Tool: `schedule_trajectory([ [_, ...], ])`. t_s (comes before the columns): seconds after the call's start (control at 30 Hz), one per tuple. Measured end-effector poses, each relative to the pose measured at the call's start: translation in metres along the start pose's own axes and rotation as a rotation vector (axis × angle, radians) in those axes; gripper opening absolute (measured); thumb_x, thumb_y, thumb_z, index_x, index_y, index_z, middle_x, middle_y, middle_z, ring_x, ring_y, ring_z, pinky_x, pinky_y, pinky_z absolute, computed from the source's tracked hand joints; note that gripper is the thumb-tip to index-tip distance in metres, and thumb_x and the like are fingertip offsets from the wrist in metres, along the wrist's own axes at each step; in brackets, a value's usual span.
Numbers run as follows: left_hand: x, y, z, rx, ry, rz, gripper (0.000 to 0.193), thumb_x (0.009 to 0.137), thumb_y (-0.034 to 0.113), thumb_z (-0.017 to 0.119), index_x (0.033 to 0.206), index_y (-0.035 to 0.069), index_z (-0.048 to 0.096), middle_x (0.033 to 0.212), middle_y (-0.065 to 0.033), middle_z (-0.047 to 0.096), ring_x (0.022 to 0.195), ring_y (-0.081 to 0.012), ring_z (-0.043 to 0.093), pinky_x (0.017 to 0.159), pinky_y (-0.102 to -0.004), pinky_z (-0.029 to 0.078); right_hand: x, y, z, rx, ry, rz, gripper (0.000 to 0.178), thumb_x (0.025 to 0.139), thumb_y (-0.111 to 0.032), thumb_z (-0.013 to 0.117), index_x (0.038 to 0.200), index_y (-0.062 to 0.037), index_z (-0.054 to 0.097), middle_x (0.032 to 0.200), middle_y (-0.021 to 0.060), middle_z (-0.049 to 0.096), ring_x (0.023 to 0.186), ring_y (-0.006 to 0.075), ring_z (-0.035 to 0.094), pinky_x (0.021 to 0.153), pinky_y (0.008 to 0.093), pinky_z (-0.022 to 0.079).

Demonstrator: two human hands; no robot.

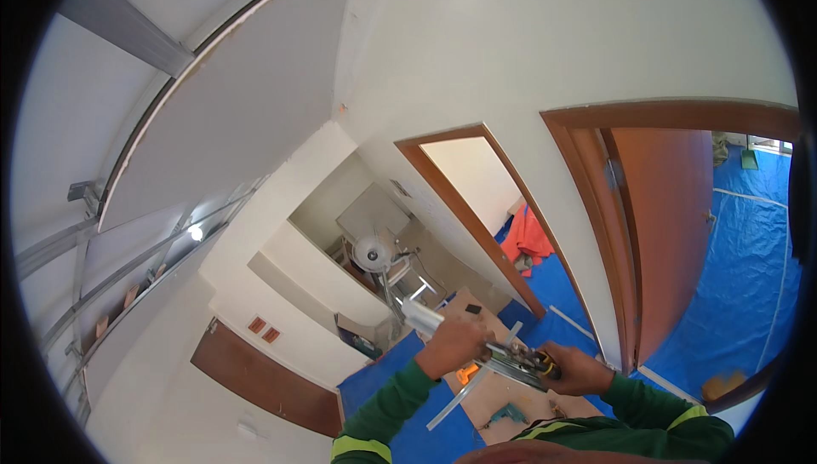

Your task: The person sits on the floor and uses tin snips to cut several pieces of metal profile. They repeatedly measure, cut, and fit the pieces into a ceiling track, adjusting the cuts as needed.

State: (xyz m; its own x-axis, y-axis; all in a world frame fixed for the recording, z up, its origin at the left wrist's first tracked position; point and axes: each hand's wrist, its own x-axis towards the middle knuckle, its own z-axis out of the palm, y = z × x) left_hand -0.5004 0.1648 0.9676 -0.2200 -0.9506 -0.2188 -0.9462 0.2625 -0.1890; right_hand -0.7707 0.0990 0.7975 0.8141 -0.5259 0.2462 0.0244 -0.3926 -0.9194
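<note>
My left hand (pixel 455 346) is closed around a silvery metal channel (pixel 422 317), whose end sticks out past the fingers at the upper left. My right hand (pixel 577 369) grips a pair of snips (pixel 551 368) with dark and yellow handles; its head is against the other end of the channel, and the fingers partly hide it. Below my hands, a thin metal strip (pixel 455 404) runs diagonally over a brown board (pixel 455 443). On the board lie a teal power drill (pixel 508 415) and an orange tool (pixel 466 374), partly covered by the metal.
Blue sheeting (pixel 749 268) covers the floor. To the right are an open brown door (pixel 659 234) and a second doorway (pixel 477 200) with orange cloth (pixel 528 243) inside. Ahead stands a fan (pixel 373 254). Overhead hangs a ceiling panel (pixel 247 72) on metal framing.
</note>
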Motion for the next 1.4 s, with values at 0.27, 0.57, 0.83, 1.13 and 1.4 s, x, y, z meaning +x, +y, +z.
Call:
schedule_trajectory([
  [0.27,-0.003,0.032,0.046,-1.147,1.229,-0.382,0.092,0.113,0.032,0.07,0.178,0.002,0.013,0.168,-0.0294,0.037,0.153,-0.045,0.043,0.125,-0.0522,0.04,0.038,-0.008,0.002,-0.161,0.296,-0.119,0.058,0.083,-0.006,0.082,0.135,-0.0051,0.057,0.12,0.0252,0.066,0.111,0.05,0.068,0.092,0.0524,0.057],
  [0.57,0.018,0.007,0.064,-1.912,1.397,-0.285,0.053,0.11,0.059,0.068,0.128,0.01,0.059,0.101,-0.0034,0.065,0.078,-0.0165,0.07,0.068,-0.0322,0.058,0.032,-0.049,0.035,-0.062,0.235,-0.25,0.057,0.095,-0.016,0.085,0.142,0.0017,0.057,0.125,0.0211,0.068,0.113,0.043,0.071,0.101,0.0475,0.056],
  [0.83,-0.007,-0.033,0.083,-1.942,1.759,-0.345,0.062,0.098,0.079,0.073,0.107,0.022,0.05,0.094,0.0069,0.052,0.074,-0.0076,0.059,0.068,-0.026,0.053,-0.017,-0.076,0.053,0.217,0.024,0.11,0.048,0.101,-0.028,0.081,0.132,0.005,0.063,0.106,0.0161,0.067,0.1,0.0241,0.066,0.086,0.0411,0.055],
  [1.13,-0.021,-0.031,0.058,-1.853,1.947,-0.339,0.064,0.095,0.086,0.07,0.1,0.027,0.044,0.089,0.0119,0.052,0.074,-0.0066,0.058,0.066,-0.0266,0.051,-0.003,-0.067,0.106,0.42,-0.136,0.211,0.044,0.102,-0.033,0.078,0.127,0.0015,0.067,0.093,0.0098,0.068,0.072,0.0165,0.06,0.07,0.0387,0.049],
  [1.4,-0.035,-0.015,0.043,-1.813,1.95,-0.384,0.065,0.097,0.081,0.073,0.101,0.021,0.047,0.094,0.0008,0.047,0.09,-0.0111,0.058,0.083,-0.0307,0.054,0.001,-0.076,0.112,0.502,-0.207,0.288,0.049,0.102,-0.035,0.077,0.135,-0.0005,0.065,0.092,0.0075,0.069,0.082,0.0155,0.06,0.073,0.0362,0.048],
])
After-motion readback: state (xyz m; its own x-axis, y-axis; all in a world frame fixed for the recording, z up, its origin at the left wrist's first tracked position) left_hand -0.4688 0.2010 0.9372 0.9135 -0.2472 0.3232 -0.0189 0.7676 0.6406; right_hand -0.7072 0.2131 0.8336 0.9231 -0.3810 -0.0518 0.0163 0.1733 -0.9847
